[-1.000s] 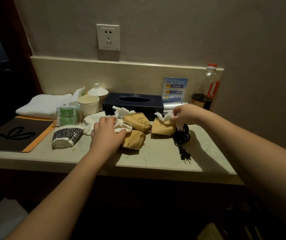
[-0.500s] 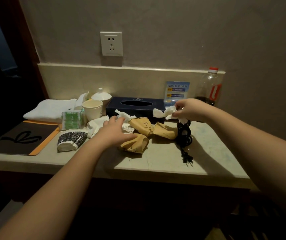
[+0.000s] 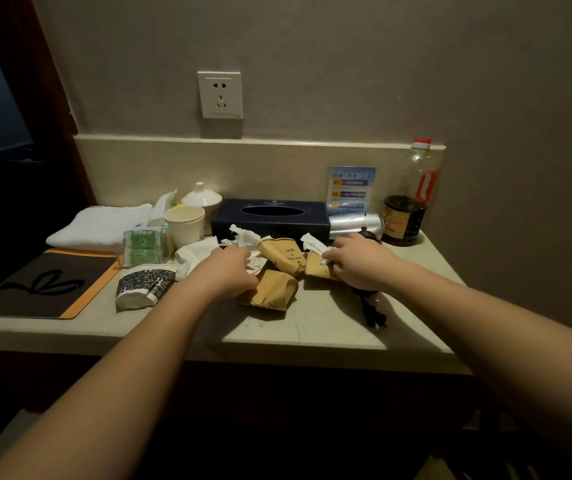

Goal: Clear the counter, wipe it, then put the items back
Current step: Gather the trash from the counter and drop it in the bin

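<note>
Three crushed brown paper cups (image 3: 270, 289) lie mid-counter (image 3: 277, 330) among crumpled white tissues (image 3: 243, 235). My left hand (image 3: 225, 271) rests on the tissues and the nearest brown cup, fingers stretched forward; nothing shows in its grip. My right hand (image 3: 360, 261) pinches a crumpled white tissue (image 3: 314, 244) and sits low over the right brown cup (image 3: 314, 268). A crushed black-and-white paper cup (image 3: 142, 284) lies left of my left hand.
A dark tissue box (image 3: 270, 216), silver hair dryer (image 3: 354, 223) with black cord (image 3: 371, 310), and a dark-liquid bottle (image 3: 407, 202) line the back. White cup (image 3: 186, 225), green packet (image 3: 142, 245), folded towel (image 3: 101, 225) and dark mat (image 3: 35, 284) fill the left.
My right hand, which held the tissue lifted above the cord, has come down left onto the right brown cup. My left hand has stayed on the tissue pile.
</note>
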Action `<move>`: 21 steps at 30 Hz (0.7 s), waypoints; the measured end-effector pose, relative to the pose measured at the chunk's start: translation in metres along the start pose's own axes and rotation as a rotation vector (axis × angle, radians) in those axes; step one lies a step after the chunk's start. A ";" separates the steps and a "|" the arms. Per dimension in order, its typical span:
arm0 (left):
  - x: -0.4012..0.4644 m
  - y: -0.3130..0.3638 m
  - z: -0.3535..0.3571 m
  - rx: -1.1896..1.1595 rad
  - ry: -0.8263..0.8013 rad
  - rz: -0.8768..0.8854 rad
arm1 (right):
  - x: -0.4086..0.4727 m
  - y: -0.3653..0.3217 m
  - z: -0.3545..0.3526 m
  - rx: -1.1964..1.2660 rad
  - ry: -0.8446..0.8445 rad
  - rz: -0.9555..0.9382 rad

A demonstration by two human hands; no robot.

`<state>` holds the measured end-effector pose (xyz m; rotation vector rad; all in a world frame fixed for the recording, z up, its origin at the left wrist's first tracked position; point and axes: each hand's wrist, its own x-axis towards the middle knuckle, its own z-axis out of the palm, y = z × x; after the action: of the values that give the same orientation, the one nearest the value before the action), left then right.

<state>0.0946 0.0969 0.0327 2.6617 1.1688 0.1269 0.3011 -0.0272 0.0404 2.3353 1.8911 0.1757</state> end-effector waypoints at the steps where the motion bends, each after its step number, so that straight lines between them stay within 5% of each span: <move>1: 0.000 -0.001 0.001 0.000 0.009 0.004 | -0.002 -0.001 0.001 -0.012 -0.010 -0.002; 9: 0.001 -0.003 0.012 0.025 0.117 0.033 | -0.007 -0.010 0.006 -0.097 0.055 -0.013; 21: -0.017 -0.015 0.008 -0.111 0.343 0.041 | -0.011 -0.003 0.006 0.170 0.223 0.088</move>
<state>0.0738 0.0925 0.0216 2.6325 1.1607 0.6585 0.2969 -0.0369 0.0334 2.6112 1.9726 0.3073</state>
